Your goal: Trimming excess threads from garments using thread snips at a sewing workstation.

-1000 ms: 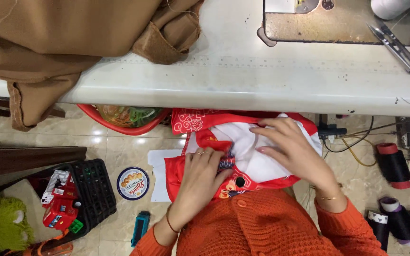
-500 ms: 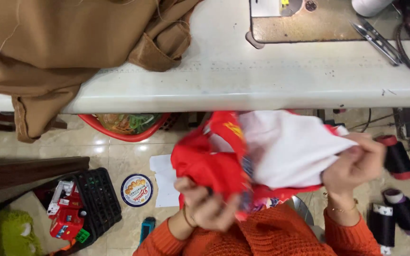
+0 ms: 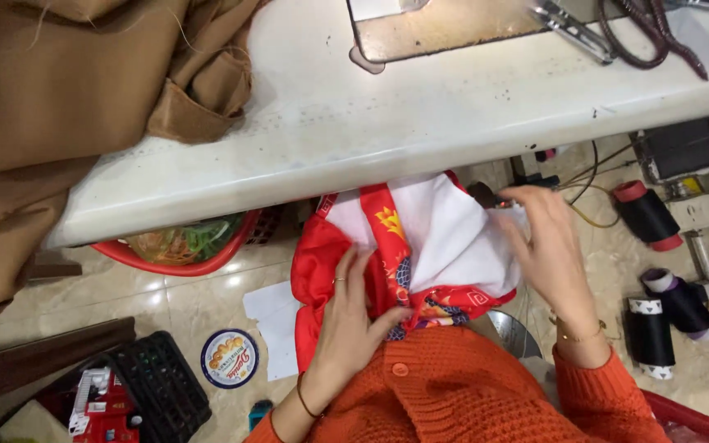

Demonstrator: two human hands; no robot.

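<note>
A red garment with a white lining and gold pattern [image 3: 420, 238] lies bunched in my lap, just below the front edge of the white sewing table [image 3: 420, 123]. My left hand [image 3: 353, 316] presses on its red side, fingers gripping the cloth. At the right edge of the white lining, my right hand [image 3: 545, 246] pinches the fabric. I wear an orange knitted cardigan [image 3: 461, 394].
Brown fabric [image 3: 67, 90] is heaped on the table's left. Scissors [image 3: 658, 37] and a metal plate [image 3: 445, 25] lie at the back. On the floor are a red basket [image 3: 182, 246], a round tin lid [image 3: 229, 358], a black crate [image 3: 162, 385] and dark thread cones [image 3: 646, 215].
The garment, lifted and spread half a second ago, has come back down onto my lap. Both hands have moved inward on it, and the view has shifted right.
</note>
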